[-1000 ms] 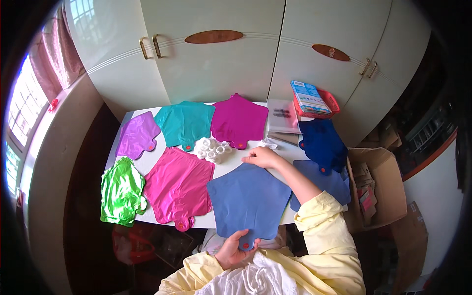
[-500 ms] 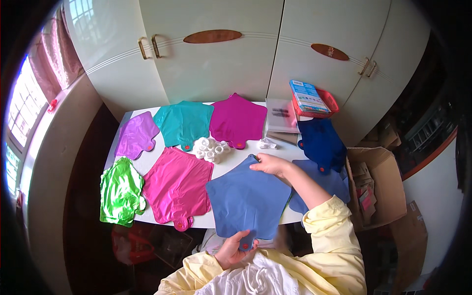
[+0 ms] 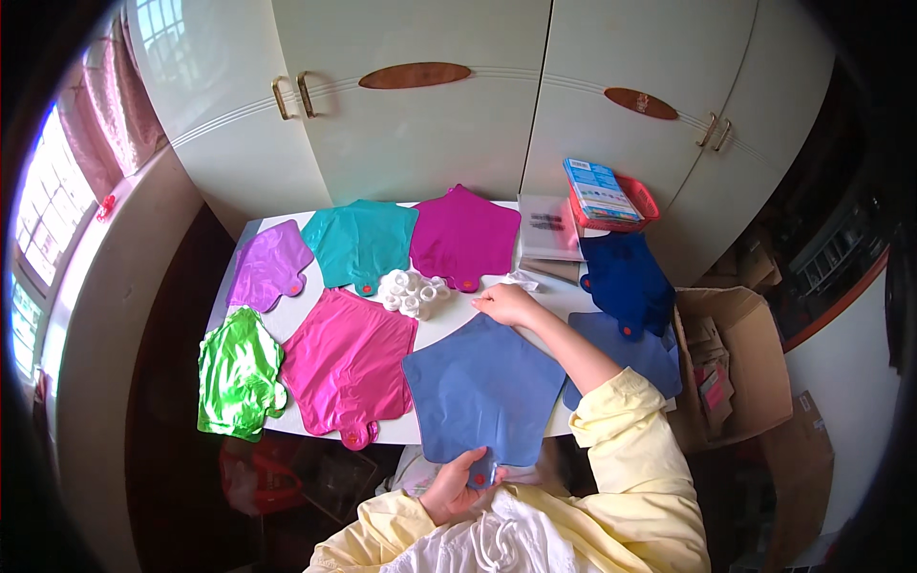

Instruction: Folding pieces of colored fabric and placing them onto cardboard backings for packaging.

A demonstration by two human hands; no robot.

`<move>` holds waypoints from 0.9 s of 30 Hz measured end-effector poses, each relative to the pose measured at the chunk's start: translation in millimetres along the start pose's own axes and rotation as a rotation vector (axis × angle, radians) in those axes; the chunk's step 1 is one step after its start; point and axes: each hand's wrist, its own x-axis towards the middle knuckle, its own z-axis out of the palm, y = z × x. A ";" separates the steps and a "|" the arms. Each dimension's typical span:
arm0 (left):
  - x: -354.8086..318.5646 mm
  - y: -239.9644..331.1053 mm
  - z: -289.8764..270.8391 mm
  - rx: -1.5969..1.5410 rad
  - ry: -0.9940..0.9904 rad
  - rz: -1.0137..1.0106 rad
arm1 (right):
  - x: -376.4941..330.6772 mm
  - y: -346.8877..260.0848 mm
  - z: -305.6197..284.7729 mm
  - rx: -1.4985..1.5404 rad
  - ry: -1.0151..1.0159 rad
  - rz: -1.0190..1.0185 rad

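A: Where is the blue star-shaped foil balloon [image 3: 485, 392]?

B: It lies flat and uninflated on the white bench [image 3: 449, 325], at the near edge, with its neck hanging off the bench toward the person.

A: And the hands?

B: The left hand [image 3: 457, 482] is closed around the balloon's neck, pinching it just below the bench edge. The right hand [image 3: 506, 304] rests at the balloon's far point, fingers curled loosely down onto it; whether it grips the tip or only presses on it, I cannot tell.

A: What lies around it?

B: Just to the left is a pink balloon [image 3: 346, 365], and beyond that a crumpled green balloon [image 3: 237, 374] at the bench's left edge. Along the far side sit a purple balloon [image 3: 269, 269], a teal balloon [image 3: 361, 241] and a magenta balloon [image 3: 464, 234]. A cluster of small white rings [image 3: 411, 291] sits between the teal and pink ones, near the right hand.

A: On the right?

B: A dark blue balloon [image 3: 626, 279], with another paler blue balloon [image 3: 635, 349] partly under the right forearm. A red basket [image 3: 642, 202] holding a blue box [image 3: 598, 189] stands at the far corner, and an open cardboard box [image 3: 731, 372] sits beside the bench.
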 end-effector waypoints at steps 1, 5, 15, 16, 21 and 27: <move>-3.2 1.2 6.6 0.031 0.033 0.009 | 3.2 4.0 2.2 -0.018 0.003 -0.005; -4.2 3.2 8.8 -0.003 0.002 0.032 | 7.1 11.6 8.5 -0.075 0.039 -0.073; 3.9 2.8 2.5 0.020 0.027 0.063 | -36.0 -8.6 17.3 -0.061 0.528 -0.281; 4.1 2.4 2.0 0.024 0.025 0.068 | -50.6 -16.7 20.7 -0.061 0.465 -0.295; 4.1 0.6 4.7 -0.011 0.028 0.066 | -123.4 -36.8 62.1 -0.268 0.274 -0.433; 4.8 -0.6 9.1 0.014 0.050 0.093 | -117.2 -20.9 81.1 -0.273 0.472 -0.433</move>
